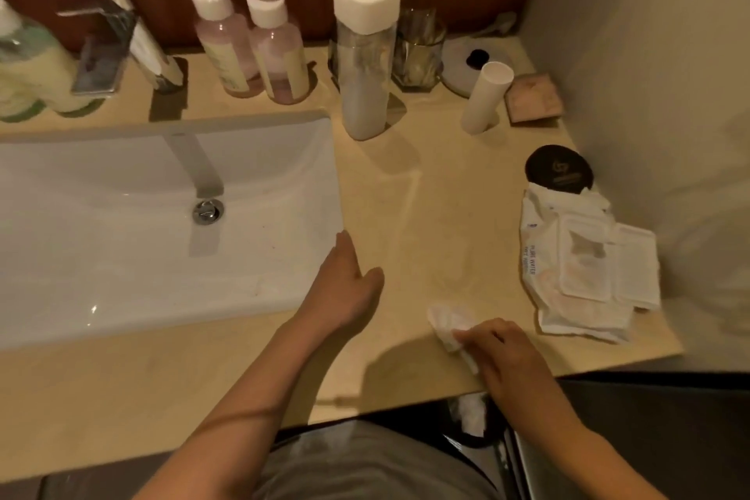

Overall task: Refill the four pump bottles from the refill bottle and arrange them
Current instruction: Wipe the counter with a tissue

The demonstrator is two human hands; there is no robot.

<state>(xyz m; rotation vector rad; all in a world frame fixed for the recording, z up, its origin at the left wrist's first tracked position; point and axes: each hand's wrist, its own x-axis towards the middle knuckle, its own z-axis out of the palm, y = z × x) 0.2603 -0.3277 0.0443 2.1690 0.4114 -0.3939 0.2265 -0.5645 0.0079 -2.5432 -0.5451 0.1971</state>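
Pink pump bottles (251, 53) part-full; right hand (507, 357) presses wipe (450, 325) on counter (406, 215).

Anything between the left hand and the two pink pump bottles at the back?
No object. From the left hand, resting at the sink's right rim, only bare counter and basin corner lead to the pink pump bottles.

A white rectangular sink (121, 239) is set into the beige countertop (406, 215), with a chrome drain (208, 211) at its centre and a chrome faucet (138, 41) behind it. On the right side lies an opened pack of wet wipes (584, 264), its flap lifted. A black round compact (559, 168) sits just behind the pack. Further back stand 1 white tube (485, 97), a pink square case (533, 97) and a glass cup (418, 49).
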